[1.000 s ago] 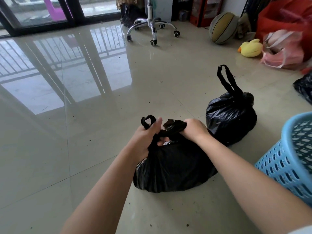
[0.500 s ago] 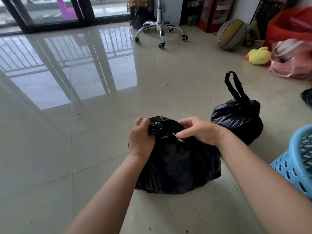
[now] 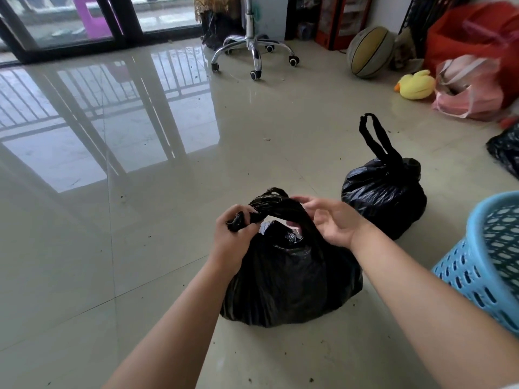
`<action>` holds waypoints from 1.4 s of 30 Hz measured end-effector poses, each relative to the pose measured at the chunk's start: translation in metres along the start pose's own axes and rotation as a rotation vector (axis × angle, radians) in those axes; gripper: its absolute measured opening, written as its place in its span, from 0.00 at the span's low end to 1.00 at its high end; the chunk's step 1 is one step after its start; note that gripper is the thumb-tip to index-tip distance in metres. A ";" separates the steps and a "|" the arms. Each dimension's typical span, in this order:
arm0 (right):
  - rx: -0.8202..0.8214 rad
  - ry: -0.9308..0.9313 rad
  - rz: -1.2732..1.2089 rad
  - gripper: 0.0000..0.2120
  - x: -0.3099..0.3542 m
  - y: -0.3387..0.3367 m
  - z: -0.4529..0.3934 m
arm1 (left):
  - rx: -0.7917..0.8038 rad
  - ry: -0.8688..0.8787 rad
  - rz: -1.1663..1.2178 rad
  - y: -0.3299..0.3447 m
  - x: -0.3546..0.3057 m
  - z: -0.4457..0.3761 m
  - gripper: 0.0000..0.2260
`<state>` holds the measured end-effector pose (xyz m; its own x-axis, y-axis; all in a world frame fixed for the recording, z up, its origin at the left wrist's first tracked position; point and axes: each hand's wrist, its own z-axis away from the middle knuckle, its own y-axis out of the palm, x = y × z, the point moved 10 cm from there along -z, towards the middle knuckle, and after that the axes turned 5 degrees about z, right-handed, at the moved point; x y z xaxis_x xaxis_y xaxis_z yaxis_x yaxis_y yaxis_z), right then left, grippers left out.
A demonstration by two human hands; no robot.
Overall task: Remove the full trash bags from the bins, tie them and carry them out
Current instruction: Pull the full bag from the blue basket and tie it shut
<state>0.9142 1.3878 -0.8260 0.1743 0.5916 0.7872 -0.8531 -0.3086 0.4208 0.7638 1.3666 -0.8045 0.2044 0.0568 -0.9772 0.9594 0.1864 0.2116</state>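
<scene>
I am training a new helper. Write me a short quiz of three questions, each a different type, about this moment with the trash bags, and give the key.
1. True or false: the far black bag, with its handles standing up, is already tied.
2. Which hand grips the twisted handle of the near black bag?
A. left hand
B. right hand
C. neither
3. Fill in: the perforated bin at the right edge is ____ in colour.

Key: 1 true; 2 A; 3 blue.
</scene>
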 end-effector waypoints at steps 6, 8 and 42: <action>-0.291 -0.098 0.000 0.13 0.022 -0.029 -0.005 | 0.029 -0.166 0.175 0.014 0.013 0.002 0.18; -0.439 -0.156 -0.122 0.14 0.032 -0.045 0.000 | 0.004 -0.263 0.381 0.013 0.017 -0.002 0.29; -0.374 0.059 1.924 0.29 -0.037 -0.066 0.004 | -0.436 -0.534 0.397 -0.130 0.068 0.024 0.19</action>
<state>0.9660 1.3834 -0.8817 -0.9657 -0.2594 -0.0106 0.0973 -0.3235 -0.9412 0.6578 1.3228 -0.8991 0.6870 -0.2580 -0.6794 0.6552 0.6243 0.4255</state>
